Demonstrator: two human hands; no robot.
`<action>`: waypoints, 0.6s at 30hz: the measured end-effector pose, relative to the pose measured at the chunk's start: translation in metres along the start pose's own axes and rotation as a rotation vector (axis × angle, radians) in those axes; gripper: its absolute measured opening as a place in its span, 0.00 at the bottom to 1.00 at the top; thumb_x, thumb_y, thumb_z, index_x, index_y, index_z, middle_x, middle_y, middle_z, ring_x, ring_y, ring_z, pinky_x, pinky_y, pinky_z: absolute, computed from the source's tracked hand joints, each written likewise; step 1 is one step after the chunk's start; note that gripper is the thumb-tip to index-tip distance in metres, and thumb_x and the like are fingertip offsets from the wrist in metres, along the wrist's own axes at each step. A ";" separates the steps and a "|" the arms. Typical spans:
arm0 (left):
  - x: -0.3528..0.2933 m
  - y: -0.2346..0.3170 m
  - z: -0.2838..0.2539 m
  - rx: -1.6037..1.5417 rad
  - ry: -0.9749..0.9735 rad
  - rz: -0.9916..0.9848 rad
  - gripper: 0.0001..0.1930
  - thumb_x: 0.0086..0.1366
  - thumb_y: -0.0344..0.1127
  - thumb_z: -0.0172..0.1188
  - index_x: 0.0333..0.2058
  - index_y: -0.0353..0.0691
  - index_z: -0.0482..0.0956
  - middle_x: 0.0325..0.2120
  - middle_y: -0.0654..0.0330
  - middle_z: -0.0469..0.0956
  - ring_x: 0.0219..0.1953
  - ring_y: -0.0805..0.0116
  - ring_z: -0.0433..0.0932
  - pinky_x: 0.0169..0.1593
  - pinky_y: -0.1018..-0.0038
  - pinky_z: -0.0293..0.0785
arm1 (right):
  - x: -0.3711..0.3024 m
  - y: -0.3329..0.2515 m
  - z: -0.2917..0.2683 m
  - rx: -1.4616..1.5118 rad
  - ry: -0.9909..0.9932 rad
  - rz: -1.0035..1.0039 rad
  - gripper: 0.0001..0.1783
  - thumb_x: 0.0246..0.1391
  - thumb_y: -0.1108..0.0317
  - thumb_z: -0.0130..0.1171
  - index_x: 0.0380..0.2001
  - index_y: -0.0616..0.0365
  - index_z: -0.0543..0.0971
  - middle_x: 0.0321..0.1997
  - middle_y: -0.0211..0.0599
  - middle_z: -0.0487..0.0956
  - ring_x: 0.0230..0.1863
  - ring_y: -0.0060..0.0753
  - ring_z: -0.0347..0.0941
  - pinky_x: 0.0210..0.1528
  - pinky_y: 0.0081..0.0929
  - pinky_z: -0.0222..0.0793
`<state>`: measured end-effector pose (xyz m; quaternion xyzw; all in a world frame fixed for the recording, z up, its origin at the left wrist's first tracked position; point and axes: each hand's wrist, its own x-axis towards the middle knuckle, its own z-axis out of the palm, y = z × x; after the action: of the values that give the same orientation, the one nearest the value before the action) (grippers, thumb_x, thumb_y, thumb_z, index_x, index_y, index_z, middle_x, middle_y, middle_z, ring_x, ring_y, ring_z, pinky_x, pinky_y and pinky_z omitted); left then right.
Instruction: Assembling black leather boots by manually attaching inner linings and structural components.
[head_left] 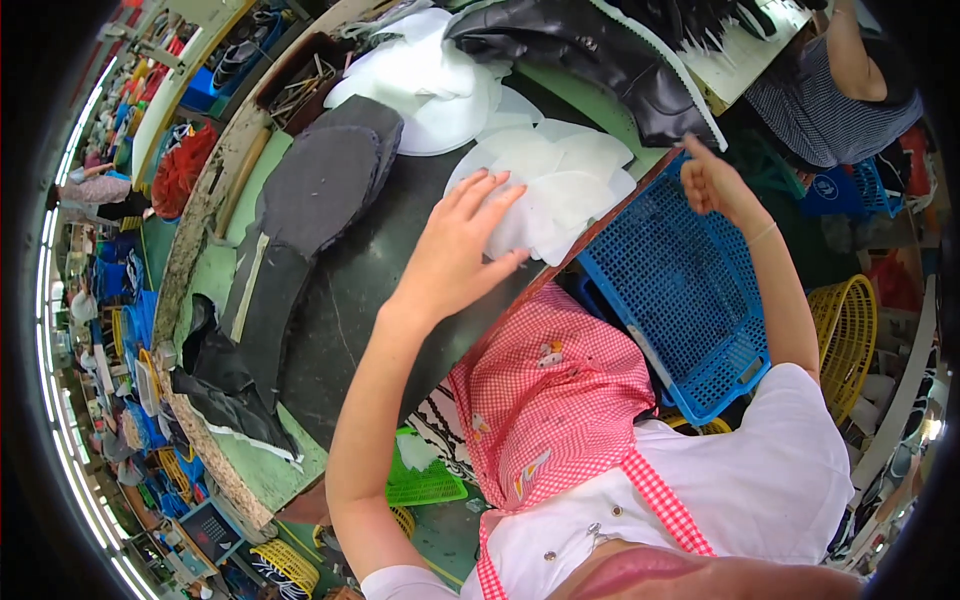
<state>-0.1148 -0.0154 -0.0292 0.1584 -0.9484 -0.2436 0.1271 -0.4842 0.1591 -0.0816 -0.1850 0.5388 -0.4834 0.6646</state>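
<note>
My left hand (462,245) reaches over the dark work surface with its fingers spread. Its fingertips rest at the near edge of a loose stack of thin, white, rounded sheets (560,180). My right hand (712,188) is at the table's right edge, above a blue basket. Its index finger is stretched to the corner of a black leather-like piece (620,75) with a pale toothed edge, while the other fingers are curled. I see nothing held in that hand. A larger pile of white sheets (425,90) lies beyond the left hand.
Dark grey padded pieces (325,180) and crumpled black scraps (225,365) lie on the table's left. The blue mesh basket (690,290) stands below the right edge. A yellow basket (842,335) is farther right. Another person in a striped top (825,100) is at upper right.
</note>
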 end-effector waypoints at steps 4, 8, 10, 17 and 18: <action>0.001 0.005 0.015 0.213 -0.020 -0.017 0.36 0.55 0.48 0.67 0.60 0.43 0.68 0.64 0.58 0.63 0.66 0.57 0.58 0.67 0.60 0.52 | -0.010 -0.001 0.099 -0.645 0.195 -0.359 0.14 0.59 0.60 0.61 0.28 0.62 0.79 0.22 0.27 0.76 0.25 0.17 0.74 0.26 0.16 0.68; 0.003 0.003 0.019 0.216 -0.005 -0.017 0.38 0.52 0.48 0.68 0.60 0.40 0.68 0.63 0.56 0.64 0.64 0.57 0.61 0.66 0.59 0.53 | 0.008 0.002 0.148 -1.121 0.290 -0.723 0.21 0.45 0.66 0.70 0.42 0.64 0.76 0.41 0.43 0.77 0.40 0.40 0.76 0.44 0.32 0.74; 0.006 0.003 0.019 0.185 0.022 -0.041 0.41 0.50 0.50 0.69 0.60 0.39 0.68 0.62 0.57 0.65 0.64 0.58 0.61 0.66 0.60 0.54 | 0.015 0.005 0.154 -1.346 0.335 -0.768 0.26 0.40 0.68 0.71 0.44 0.62 0.74 0.44 0.49 0.75 0.44 0.51 0.74 0.48 0.38 0.72; 0.010 -0.001 0.022 0.206 0.033 -0.051 0.43 0.48 0.52 0.70 0.61 0.42 0.68 0.64 0.61 0.65 0.64 0.58 0.61 0.66 0.61 0.54 | 0.023 -0.020 0.156 -1.402 0.260 -0.567 0.23 0.39 0.67 0.71 0.39 0.64 0.74 0.36 0.49 0.77 0.43 0.51 0.74 0.45 0.38 0.71; 0.011 -0.001 0.023 0.201 0.037 -0.049 0.43 0.48 0.52 0.70 0.61 0.42 0.68 0.64 0.61 0.65 0.64 0.58 0.61 0.66 0.61 0.54 | 0.021 -0.021 0.156 -1.408 0.263 -0.564 0.23 0.39 0.67 0.71 0.39 0.64 0.74 0.36 0.49 0.77 0.43 0.51 0.74 0.45 0.38 0.71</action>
<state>-0.1322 -0.0109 -0.0476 0.1978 -0.9614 -0.1476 0.1219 -0.3548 0.0883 -0.0218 -0.6357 0.7266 -0.1957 0.1723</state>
